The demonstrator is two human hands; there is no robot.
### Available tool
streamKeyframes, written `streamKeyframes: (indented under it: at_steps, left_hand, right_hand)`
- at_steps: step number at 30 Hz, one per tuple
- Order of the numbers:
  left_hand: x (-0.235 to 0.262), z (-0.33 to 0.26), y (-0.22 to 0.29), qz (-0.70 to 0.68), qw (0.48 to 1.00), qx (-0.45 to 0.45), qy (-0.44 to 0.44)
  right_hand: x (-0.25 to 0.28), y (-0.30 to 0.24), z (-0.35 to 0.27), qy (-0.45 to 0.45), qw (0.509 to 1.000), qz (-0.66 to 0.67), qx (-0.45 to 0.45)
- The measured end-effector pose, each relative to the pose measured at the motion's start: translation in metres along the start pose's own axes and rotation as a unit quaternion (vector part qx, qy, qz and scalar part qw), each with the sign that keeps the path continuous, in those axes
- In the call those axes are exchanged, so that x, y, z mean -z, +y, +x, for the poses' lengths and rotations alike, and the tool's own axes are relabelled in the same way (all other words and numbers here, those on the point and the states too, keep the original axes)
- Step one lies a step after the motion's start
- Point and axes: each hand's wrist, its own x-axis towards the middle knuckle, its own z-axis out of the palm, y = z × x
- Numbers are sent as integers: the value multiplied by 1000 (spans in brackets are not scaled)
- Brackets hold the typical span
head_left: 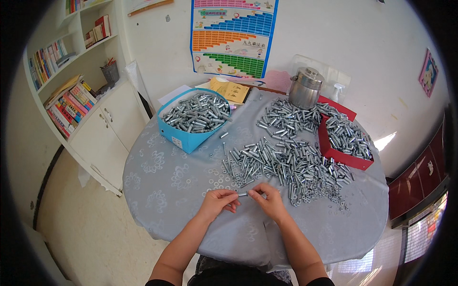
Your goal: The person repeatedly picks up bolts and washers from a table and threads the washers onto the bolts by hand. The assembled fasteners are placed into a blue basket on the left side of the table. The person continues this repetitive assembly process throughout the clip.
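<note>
Above the near side of the table, my left hand (220, 202) and my right hand (268, 200) are closed on opposite ends of one short silvery expansion bolt (243, 194). It lies almost level between the fingertips, and its ends are hidden by the fingers. Just beyond my hands spreads a heap of long bolts and metal sleeves (272, 159). Flat washers (218, 180) lie scattered beside the heap, ahead of my left hand. Small nuts and rings (310, 190) gather along the heap's right front edge.
A blue bin (191, 140) full of assembled bolts stands at the far left of the grey-clothed table (160, 190). At the right, a red box (346, 161) holds metal sleeves. Behind it are a steel pot (305, 89) and more loose sleeves. A bookshelf (76, 28) stands left.
</note>
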Motion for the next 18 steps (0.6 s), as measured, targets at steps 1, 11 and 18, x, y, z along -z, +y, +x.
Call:
streamKeyframes:
  at_steps: [1, 11, 18]
  left_hand:
    - [-2, 0, -1, 11, 1000, -9, -1]
    - [-1, 1, -1, -10, 1000, -13, 26]
    - [0, 3, -3, -20, 999, -17, 48]
  right_hand:
    - [0, 4, -1, -21, 998, -31, -44]
    - [-8, 11, -3, 28, 995, 91, -32]
    - [-8, 6, -5, 13, 992, 118, -42]
